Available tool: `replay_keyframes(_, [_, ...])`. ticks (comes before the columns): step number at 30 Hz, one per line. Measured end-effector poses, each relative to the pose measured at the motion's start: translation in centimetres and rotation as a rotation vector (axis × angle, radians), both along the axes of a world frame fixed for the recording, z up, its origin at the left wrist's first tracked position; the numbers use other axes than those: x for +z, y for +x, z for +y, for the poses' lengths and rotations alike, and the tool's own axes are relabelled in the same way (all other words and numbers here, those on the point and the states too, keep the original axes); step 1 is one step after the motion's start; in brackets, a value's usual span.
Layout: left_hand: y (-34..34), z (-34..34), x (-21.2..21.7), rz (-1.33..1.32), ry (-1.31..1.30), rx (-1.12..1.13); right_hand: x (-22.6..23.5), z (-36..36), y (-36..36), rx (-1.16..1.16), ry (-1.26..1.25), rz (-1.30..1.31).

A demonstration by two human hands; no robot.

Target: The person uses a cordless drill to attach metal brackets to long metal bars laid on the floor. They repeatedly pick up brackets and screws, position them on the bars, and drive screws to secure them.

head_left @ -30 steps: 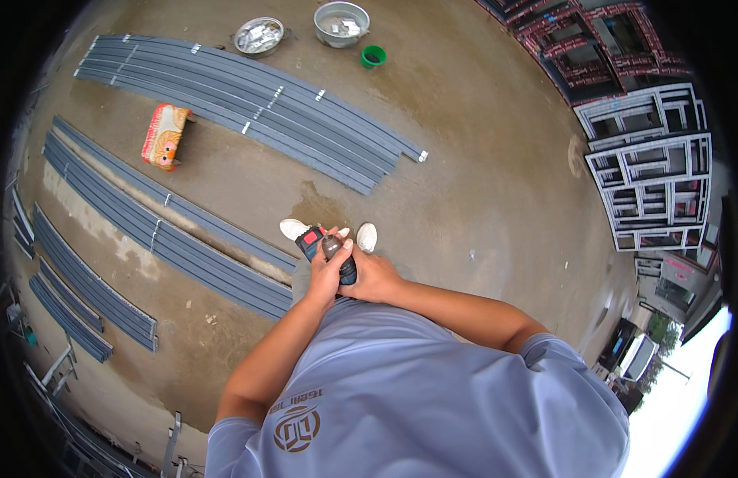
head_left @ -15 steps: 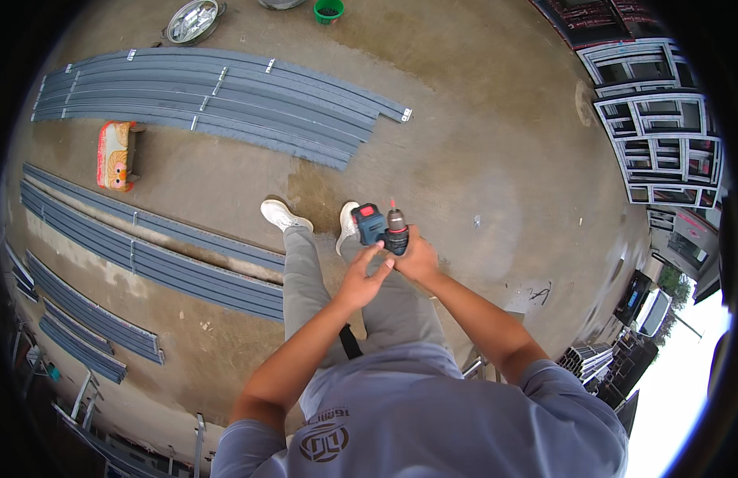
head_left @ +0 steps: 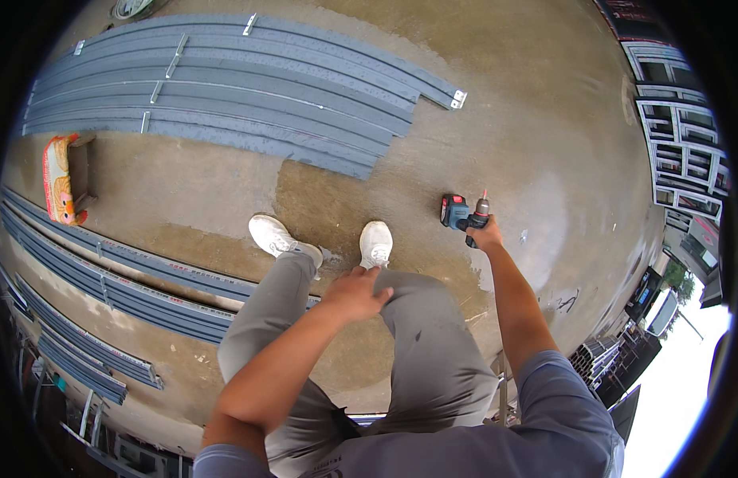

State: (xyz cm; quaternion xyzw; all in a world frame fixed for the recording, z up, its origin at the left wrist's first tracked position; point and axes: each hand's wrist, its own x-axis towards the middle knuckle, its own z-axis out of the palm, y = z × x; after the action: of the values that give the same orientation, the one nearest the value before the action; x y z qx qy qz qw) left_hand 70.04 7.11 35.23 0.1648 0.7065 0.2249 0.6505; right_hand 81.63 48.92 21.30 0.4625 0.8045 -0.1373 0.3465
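The right hand [head_left: 486, 233] has its fingers wrapped around a cordless drill [head_left: 465, 219], held out above the floor [head_left: 528, 143] to the right of the white shoes [head_left: 376, 243]. The left hand [head_left: 353, 295], its fingers loosely spread and empty, is at the right knee [head_left: 421, 296], contact unclear; long grey profiles [head_left: 225, 94] lie on the floor, ahead and left

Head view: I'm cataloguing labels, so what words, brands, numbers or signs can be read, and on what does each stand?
None reads clearly.
Lower grey bars: fine print along an edge, too small.
Shirt: dark print, mostly hidden.
Cordless drill: any lettering too small.
Upper grey bars: any marks on the pale end piece too small.
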Motion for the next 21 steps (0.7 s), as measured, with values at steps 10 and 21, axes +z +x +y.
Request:
replay_keyframes(10, [-6.5,-2.2,1.0,0.257,0.326,-0.130,-3.1,2.9,3.6,0.099,0.063,0.119])
replay_keyframes(21, [-5.8,-6.0,1.5,0.590,0.165,-0.037,-3.9,4.5,2.7,0.069,0.095,0.051])
